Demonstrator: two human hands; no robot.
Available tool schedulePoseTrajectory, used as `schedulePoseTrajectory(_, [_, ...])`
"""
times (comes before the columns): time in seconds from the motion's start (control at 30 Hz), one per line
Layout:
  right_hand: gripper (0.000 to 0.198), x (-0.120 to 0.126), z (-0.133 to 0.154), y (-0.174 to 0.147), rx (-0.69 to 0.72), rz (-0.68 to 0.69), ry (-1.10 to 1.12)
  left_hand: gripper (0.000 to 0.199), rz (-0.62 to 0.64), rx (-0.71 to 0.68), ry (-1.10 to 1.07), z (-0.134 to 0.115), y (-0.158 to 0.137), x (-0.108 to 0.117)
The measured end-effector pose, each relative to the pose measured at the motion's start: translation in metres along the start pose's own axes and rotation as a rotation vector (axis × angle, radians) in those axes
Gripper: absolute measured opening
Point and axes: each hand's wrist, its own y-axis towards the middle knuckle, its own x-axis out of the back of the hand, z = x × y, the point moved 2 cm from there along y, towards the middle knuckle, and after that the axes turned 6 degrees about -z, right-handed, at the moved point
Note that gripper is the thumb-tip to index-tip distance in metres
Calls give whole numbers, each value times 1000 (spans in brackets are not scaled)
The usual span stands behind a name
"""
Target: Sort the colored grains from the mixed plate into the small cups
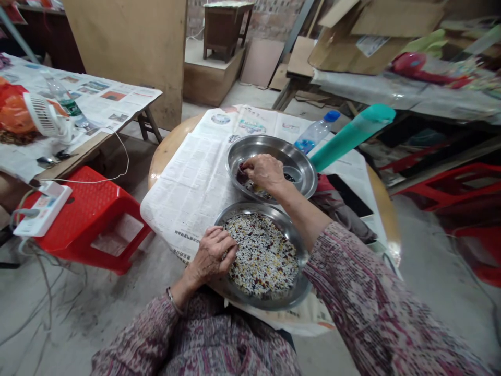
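- Far left: red plastic stool point(97, 211), beside the tabletop.
- Round, pale wooden tabletop point(158, 162): covered with printed newspaper point(183, 177); carries both bowls.
- Left hand point(213, 253): at the left rim of the near bowl, fingers curled. Whether its grip is clamped on the rim or on anything else, I cannot tell.
- Near bowl, round, shiny steel point(270, 304): holds small white, dark red and yellow pieces point(262, 253), directly right of the left hand, the nearer one.
- Right hand point(266, 169): reaches over the near bowl into the far one. Fingertips point down and left at dark red pieces; whether its grip has closed on any, I cannot tell.
- Far bowl, round, shiny steel point(291, 152): beyond the near bowl; being round, neither shows a long axis.
- Right: clear blue-capped bottle point(313, 133) and teal cylindrical roll point(352, 138), its long axis slanting away rightward.
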Motion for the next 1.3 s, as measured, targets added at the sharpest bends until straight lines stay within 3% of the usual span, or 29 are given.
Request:
schedulePoseTrajectory(0.13, [25,2,1,0,-34,-38,22,22,10,-13,7,0,1,1])
schedulePoseTrajectory(0.27, [23,13,-4,-9,-89,-164,185,24,30,-9,12,-1,3,1])
schedulePoseTrajectory(0.4, [22,34,-7,-55,-63,-207,342,24,31,4,-6,0,2,0])
schedulePoseTrajectory(0.5, [17,41,-3,-117,61,-3,420,24,27,26,-18,1,2,-1])
schedulePoseTrajectory(0.6, [14,33,9,-184,272,252,429,25,31,37,-18,1,1,-1])
schedulePoseTrajectory(0.73, [17,12,23,-237,489,361,317,24,22,14,-16,0,2,0])
schedulePoseTrajectory(0.87, [20,-1,14,-225,446,245,143,23,19,15,-9,1,2,0])
schedulePoseTrajectory(1.07, [26,-14,4,-178,253,47,131,22,-2,2,-27,-1,4,1])
schedulePoseTrajectory(1.2, [30,-20,29,-179,349,31,214,15,-70,36,-67,-2,4,3])
schedulePoseTrajectory(1.3, [30,-18,34,-194,485,94,299,12,-86,51,-84,-2,3,4])
